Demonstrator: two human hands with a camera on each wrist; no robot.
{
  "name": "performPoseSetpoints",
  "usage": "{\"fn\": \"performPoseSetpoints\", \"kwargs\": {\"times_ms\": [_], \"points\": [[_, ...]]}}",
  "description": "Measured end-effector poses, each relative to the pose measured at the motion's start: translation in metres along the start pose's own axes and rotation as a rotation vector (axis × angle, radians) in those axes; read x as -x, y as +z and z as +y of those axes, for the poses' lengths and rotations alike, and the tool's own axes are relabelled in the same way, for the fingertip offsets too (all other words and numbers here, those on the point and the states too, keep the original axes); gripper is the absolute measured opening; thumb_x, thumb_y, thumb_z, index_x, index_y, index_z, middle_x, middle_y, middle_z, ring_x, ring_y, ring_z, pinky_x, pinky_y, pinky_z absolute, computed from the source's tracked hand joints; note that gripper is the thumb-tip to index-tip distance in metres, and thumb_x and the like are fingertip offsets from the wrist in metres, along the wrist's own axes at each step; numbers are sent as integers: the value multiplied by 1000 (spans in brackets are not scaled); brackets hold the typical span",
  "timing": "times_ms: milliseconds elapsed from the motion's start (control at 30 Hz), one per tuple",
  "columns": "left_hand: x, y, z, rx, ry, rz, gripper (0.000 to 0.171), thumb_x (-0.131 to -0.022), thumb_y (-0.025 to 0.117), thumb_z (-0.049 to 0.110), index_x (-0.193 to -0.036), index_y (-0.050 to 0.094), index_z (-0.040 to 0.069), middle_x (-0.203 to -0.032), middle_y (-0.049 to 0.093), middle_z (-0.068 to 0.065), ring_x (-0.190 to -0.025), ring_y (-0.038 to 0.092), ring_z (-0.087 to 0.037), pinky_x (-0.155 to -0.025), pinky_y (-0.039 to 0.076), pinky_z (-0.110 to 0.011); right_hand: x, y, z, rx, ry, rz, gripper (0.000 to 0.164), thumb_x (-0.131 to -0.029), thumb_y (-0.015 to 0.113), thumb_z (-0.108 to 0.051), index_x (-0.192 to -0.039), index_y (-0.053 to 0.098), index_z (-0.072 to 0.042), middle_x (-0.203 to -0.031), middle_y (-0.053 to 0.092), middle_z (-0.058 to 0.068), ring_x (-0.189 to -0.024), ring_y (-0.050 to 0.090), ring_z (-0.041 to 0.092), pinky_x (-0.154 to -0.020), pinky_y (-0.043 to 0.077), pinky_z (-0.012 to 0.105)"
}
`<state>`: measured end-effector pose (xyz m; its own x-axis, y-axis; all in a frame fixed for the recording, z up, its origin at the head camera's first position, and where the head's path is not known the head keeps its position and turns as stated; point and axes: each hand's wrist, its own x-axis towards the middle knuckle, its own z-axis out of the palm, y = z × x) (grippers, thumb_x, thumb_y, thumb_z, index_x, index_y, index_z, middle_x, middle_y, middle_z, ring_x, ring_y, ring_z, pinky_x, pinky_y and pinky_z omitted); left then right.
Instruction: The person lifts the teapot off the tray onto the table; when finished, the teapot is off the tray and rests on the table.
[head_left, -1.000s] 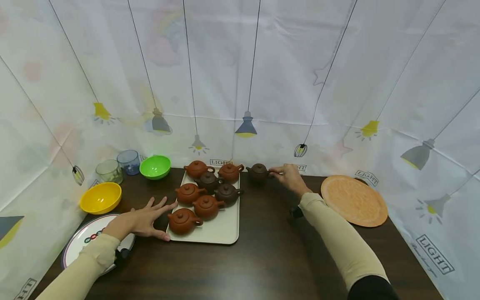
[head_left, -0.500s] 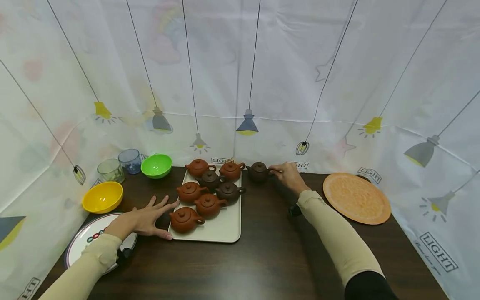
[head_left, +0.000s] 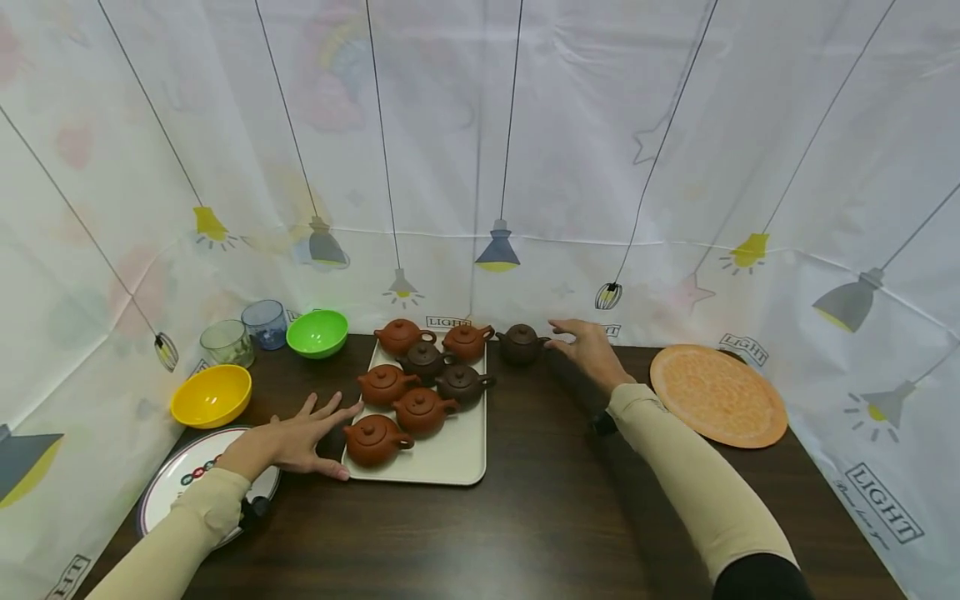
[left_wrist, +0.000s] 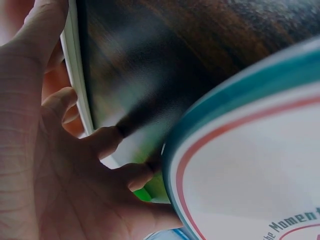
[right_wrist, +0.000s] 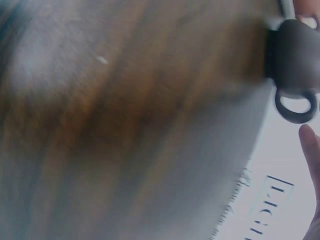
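In the head view my left hand [head_left: 296,442] is spread at the left edge of a cream tray [head_left: 450,467], its thumb and index finger right at the rim. Several small brown-red teapots [head_left: 375,442] and two dark brown teapots [head_left: 461,385] sit on that tray. Another dark brown teapot [head_left: 520,344] stands on the table just right of the tray, its handle pointing right. My right hand [head_left: 592,354] is beside that handle, thumb and fingers apart and nothing between them. The right wrist view shows the teapot handle [right_wrist: 296,110] with a fingertip [right_wrist: 307,137] just off it.
A white plate [head_left: 161,492] lies under my left forearm. Behind it are a yellow bowl [head_left: 212,397], a green bowl [head_left: 318,333], a clear glass [head_left: 228,343] and a blue glass [head_left: 265,325]. A round orange-tan board [head_left: 716,396] lies at right. A printed cloth [head_left: 570,167] hangs behind.
My right hand has let go of the dark teapot's handle, its fingers spreading and drawing slightly right. The teapot stays beside the tray. My left hand keeps its place at the tray's edge.
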<state>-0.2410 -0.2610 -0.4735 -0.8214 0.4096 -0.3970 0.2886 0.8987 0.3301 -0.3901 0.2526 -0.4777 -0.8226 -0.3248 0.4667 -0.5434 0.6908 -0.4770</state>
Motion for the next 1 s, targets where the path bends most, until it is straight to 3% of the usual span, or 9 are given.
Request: {"fn": "performPoseSetpoints", "kwargs": {"times_ms": [167,233,400,600,700,867,1000], "points": [[-1,-1,-2,-1,-10,-10,115,-85,75,77,-173,16,31,-181,6,-23,-161,2,-65,-103,11,-100,-10,-12,-15,-42,-90,105,39,-88,84,1,-125,75,9,-118,78,29,-103,78,46,-81,65,57],[-1,-1,-2,-3,-11,-10,115,-85,75,77,-173,16,32,-181,6,-23,-161,2,-64,-103,11,-100,-13,-13,-25,-84,-100,101,39,-89,83,2,-126,75,8,-120,78,27,-106,78,45,-81,65,55],[-2,0,-2,3,-9,-10,115,-84,75,77,-173,16,32,-181,6,-23,-161,2,-64,-103,11,-100,-17,-7,-54,-168,-129,21,39,-91,83,-2,-129,76,2,-128,77,21,-115,77,37,-85,66,45],[-4,0,0,0,-3,-9,115,-85,75,77,-173,16,32,-181,6,-22,-161,2,-64,-104,11,-100,-12,8,-100,-183,-257,-44,36,-91,85,-7,-126,79,-4,-125,79,18,-102,81,32,-77,67,35],[-4,0,-1,-4,2,-8,115,-85,74,77,-173,15,33,-181,6,-23,-161,2,-63,-104,12,-100,-8,15,-130,-207,-309,-87,39,-91,86,-9,-129,78,-5,-128,78,18,-104,81,32,-73,66,31],[-2,0,-3,-6,-7,-9,115,-84,75,77,-173,16,32,-180,6,-23,-161,2,-64,-103,12,-100,-2,29,-175,-303,-375,-192,45,-91,85,-5,-135,74,-1,-137,74,20,-100,81,27,-74,65,25],[-2,0,-2,0,-4,-5,115,-84,75,77,-173,16,32,-180,6,-24,-161,2,-64,-103,11,-100,7,42,-197,-361,-380,-253,44,-90,84,-1,-132,74,1,-140,70,23,-94,82,29,-76,64,20]]}}
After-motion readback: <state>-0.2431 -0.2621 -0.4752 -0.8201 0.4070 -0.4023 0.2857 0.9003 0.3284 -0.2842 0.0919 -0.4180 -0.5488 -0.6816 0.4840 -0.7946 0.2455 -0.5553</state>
